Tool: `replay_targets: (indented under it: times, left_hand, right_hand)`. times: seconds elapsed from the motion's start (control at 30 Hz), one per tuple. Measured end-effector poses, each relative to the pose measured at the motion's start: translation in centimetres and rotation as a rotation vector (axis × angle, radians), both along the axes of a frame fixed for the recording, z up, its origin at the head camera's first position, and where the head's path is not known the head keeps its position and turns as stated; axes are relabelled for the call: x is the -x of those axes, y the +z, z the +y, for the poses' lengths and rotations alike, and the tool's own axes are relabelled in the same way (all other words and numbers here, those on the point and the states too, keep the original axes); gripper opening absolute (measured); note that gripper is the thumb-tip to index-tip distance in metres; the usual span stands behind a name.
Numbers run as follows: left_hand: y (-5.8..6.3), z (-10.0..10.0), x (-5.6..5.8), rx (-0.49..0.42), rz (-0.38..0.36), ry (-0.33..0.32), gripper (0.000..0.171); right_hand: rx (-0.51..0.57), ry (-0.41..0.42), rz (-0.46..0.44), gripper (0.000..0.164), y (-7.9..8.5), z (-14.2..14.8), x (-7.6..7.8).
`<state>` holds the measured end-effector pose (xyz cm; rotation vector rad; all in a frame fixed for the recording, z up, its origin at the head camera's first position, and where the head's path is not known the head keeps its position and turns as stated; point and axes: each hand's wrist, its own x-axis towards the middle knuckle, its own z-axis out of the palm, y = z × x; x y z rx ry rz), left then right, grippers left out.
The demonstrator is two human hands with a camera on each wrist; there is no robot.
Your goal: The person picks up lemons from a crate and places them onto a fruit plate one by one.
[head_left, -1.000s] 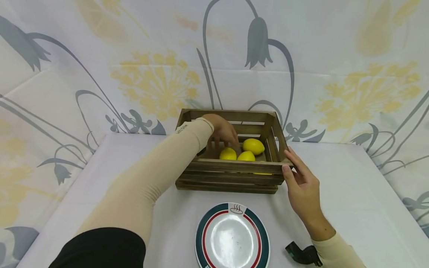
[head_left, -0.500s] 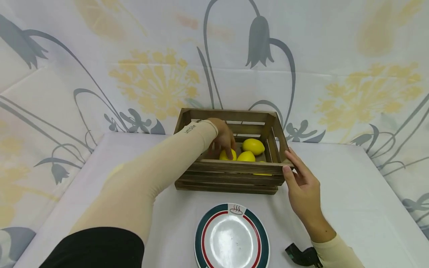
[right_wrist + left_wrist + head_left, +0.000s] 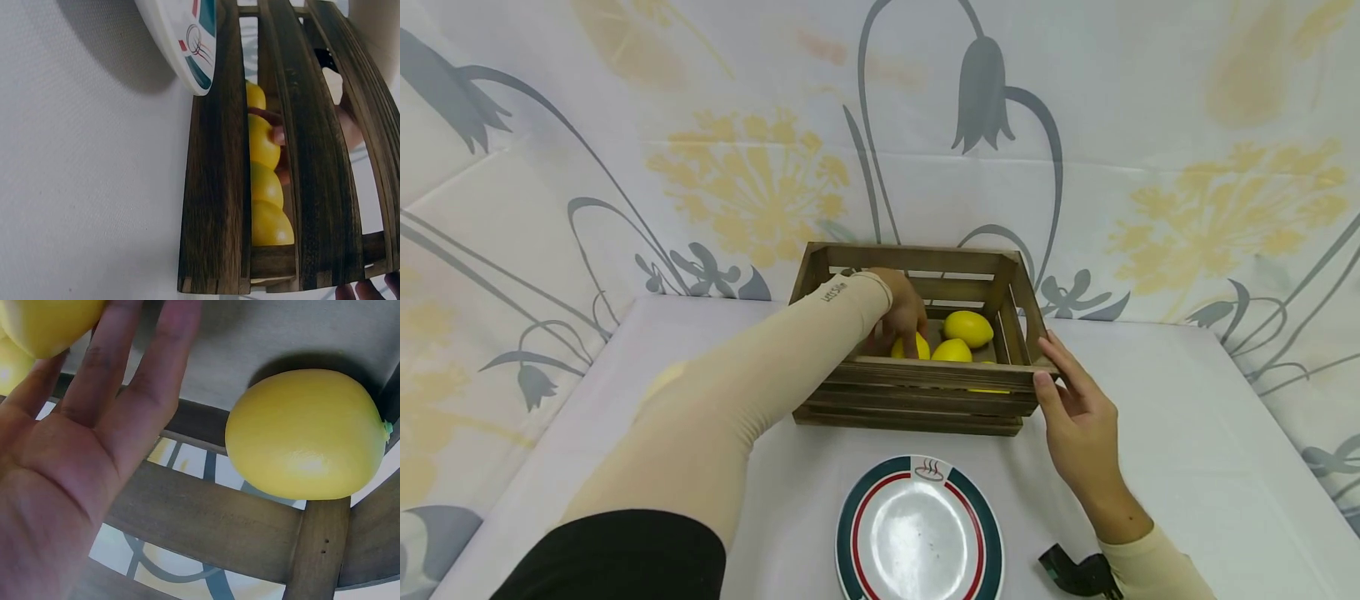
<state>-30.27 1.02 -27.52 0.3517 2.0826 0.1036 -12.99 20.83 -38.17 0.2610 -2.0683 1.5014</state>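
A brown slatted wooden crate stands at the back of the table with several yellow lemons inside. My left hand reaches down into it and pinches the front-left lemon; the sleeve and wrist cover part of the crate. Other lemons lie to the right of that hand. In the left wrist view, a single lemon sits apart from the fingers. Through the slats, the right wrist view shows fingertips against a lemon. My right hand grips the crate's front right corner.
A white plate with a green and red rim lies in front of the crate. A black curved piece is at the right wrist. Patterned cloth hangs behind the white table.
My left hand has moved slightly right and down onto the front-left lemon, and its fingers have closed on it. My right hand stays on the crate's corner.
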Motion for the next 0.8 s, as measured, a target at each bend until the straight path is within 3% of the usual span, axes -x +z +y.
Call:
replay_targets:
  times: [0.23,0.57,0.8]
  left_hand:
    - [-0.3,-0.2,0.5,0.017,0.079,-0.129,0.067]
    - [-0.3,-1.1,1.4,-0.129,0.035,-0.071,0.06]
    - [0.0,-1.8,2.3,-0.243,0.125,-0.167,0.062]
  right_hand:
    - [-0.011,-0.001,0.033,0.042,-0.1,0.0,0.2]
    - [-0.025,-0.008,0.045,0.042,0.0,-0.2,0.2]
    - [-0.039,-0.011,0.048,0.042,-0.1,-0.1,0.2]
